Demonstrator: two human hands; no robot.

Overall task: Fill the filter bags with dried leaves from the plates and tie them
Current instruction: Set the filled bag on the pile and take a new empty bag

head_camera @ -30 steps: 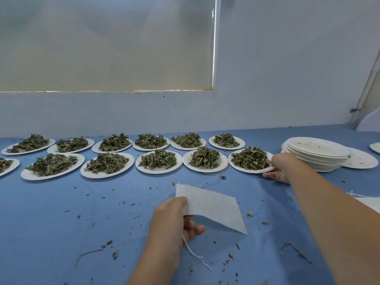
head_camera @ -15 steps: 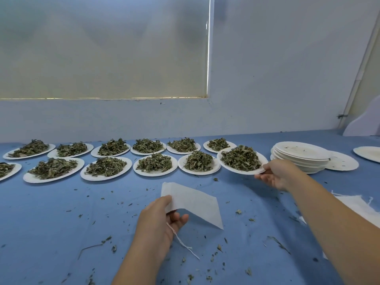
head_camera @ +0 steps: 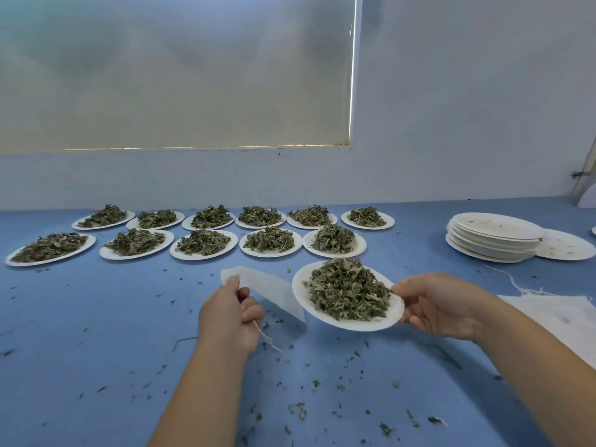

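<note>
My left hand (head_camera: 230,314) grips a flat white filter bag (head_camera: 271,287) by its left end; the bag's drawstring (head_camera: 266,337) dangles below my fingers. My right hand (head_camera: 435,306) holds a white paper plate (head_camera: 351,322) by its right rim, lifted above the blue table. A heap of dried green leaves (head_camera: 348,291) fills the plate. The plate's left edge overlaps the right end of the bag. Two rows of several more leaf-filled plates (head_camera: 271,241) lie further back on the table.
A stack of empty paper plates (head_camera: 493,238) stands at the back right, with one more plate (head_camera: 567,245) beside it. White filter material (head_camera: 558,317) with loose strings lies at the right edge. Leaf crumbs (head_camera: 301,409) dot the blue tablecloth. A wall rises behind the plates.
My right hand lifted the rightmost front plate of leaves off the table and carried it toward me, next to the bag. My left hand kept hold of the filter bag.
</note>
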